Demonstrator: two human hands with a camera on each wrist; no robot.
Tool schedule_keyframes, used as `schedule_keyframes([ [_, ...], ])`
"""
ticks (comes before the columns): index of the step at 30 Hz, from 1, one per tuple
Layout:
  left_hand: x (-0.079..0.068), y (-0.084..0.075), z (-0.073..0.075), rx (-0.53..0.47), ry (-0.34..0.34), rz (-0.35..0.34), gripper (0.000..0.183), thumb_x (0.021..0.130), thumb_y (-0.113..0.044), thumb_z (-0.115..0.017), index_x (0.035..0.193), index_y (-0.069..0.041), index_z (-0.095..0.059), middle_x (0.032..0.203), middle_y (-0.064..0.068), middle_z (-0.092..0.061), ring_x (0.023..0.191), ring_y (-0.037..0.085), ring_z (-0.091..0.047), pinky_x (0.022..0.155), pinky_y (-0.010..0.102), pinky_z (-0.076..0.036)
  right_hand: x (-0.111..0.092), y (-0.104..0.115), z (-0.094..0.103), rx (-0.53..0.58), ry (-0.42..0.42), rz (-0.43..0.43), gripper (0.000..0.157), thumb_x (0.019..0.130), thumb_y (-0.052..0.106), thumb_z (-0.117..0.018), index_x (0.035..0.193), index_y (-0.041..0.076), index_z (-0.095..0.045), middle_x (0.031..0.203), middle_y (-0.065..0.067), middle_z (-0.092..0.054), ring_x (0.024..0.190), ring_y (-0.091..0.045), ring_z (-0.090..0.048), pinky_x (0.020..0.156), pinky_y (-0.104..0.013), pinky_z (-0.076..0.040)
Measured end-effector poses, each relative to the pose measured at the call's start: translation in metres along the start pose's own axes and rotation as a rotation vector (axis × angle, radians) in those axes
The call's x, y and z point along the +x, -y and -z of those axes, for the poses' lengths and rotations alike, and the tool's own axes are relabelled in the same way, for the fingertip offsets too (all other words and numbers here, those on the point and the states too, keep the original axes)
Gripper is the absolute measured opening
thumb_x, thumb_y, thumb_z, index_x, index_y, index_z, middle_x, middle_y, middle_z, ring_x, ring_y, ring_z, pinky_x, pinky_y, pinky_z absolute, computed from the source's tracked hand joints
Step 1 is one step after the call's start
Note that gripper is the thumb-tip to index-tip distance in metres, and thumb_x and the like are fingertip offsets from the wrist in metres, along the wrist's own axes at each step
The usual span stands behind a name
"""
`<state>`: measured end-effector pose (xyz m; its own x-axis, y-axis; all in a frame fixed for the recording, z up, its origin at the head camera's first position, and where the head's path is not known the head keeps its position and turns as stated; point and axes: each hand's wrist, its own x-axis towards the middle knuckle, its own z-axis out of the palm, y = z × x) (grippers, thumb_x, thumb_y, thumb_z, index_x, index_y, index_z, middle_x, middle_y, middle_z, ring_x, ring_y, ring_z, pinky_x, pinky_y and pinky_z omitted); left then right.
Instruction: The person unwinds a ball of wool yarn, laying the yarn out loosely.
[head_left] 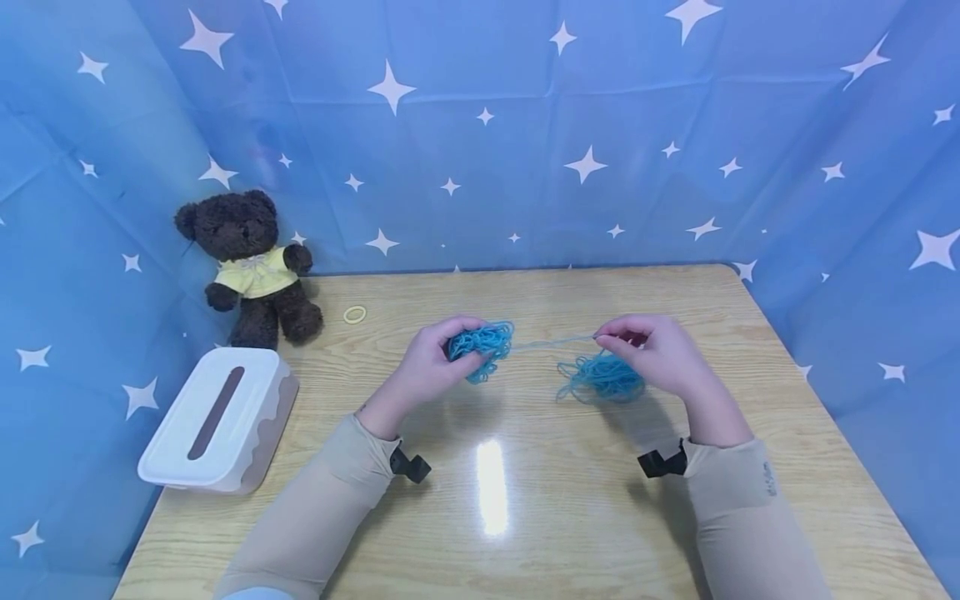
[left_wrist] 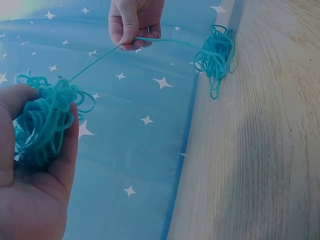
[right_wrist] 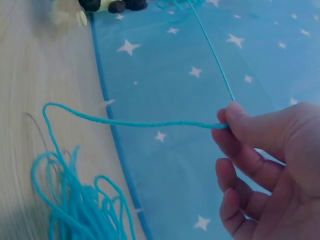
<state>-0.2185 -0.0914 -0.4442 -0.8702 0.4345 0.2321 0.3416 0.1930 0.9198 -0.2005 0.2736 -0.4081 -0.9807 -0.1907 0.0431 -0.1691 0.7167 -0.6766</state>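
A tangled bundle of turquoise yarn (head_left: 483, 346) is held in my left hand (head_left: 437, 360), thumb on one side and fingers on the other, above the table. From that bundle a single strand (head_left: 551, 342) runs taut to my right hand (head_left: 654, 350), which pinches it between thumb and index finger (right_wrist: 237, 116). Past the pinch the strand droops to a loose yarn pile (head_left: 603, 379) on the table, below and beside the right hand. The left wrist view shows the held bundle (left_wrist: 47, 125) in the palm, with loops sticking out.
On the left of the wooden table (head_left: 570, 517) stands a white-lidded tissue box (head_left: 262, 417). Behind it a dark brown teddy bear (head_left: 255, 275) in a yellow shirt leans by the curtain (head_left: 480, 217). A small yellow ring (head_left: 355, 315) lies near the back edge.
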Motion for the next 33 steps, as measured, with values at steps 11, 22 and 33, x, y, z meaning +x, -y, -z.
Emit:
schedule_keyframes([
  [11, -0.001, 0.002, 0.002, 0.038, -0.002, 0.051, 0.039, 0.100, -0.018, -0.076, 0.138, -0.013, -0.073, 0.128, 0.011, -0.078, 0.106, 0.022, -0.076, 0.087, 0.032, -0.066, -0.003, -0.028, 0.022, -0.027, -0.095, -0.055, 0.033, 0.111, 0.042, -0.068, 0.126, 0.016, -0.082, 0.114, -0.013, -0.080, 0.085, -0.011, -0.062, 0.067, -0.028, -0.052],
  [22, -0.001, 0.001, 0.003, 0.039, -0.015, 0.067, 0.038, 0.100, -0.019, -0.074, 0.138, -0.013, -0.074, 0.127, 0.012, -0.078, 0.104, 0.022, -0.076, 0.083, 0.031, -0.066, -0.008, -0.065, 0.041, -0.130, -0.135, -0.139, 0.038, 0.111, 0.047, -0.065, 0.127, 0.016, -0.081, 0.118, -0.013, -0.080, 0.088, -0.012, -0.060, 0.068, -0.028, -0.050],
  [33, -0.001, 0.005, 0.005, 0.059, -0.055, 0.034, 0.031, 0.102, -0.019, -0.072, 0.133, -0.014, -0.076, 0.126, 0.009, -0.079, 0.104, 0.021, -0.076, 0.085, 0.032, -0.065, -0.010, -0.095, 0.050, -0.207, 0.042, -0.299, 0.043, 0.111, 0.046, -0.065, 0.133, 0.012, -0.078, 0.139, -0.025, -0.073, 0.123, -0.044, -0.066, 0.092, -0.053, -0.057],
])
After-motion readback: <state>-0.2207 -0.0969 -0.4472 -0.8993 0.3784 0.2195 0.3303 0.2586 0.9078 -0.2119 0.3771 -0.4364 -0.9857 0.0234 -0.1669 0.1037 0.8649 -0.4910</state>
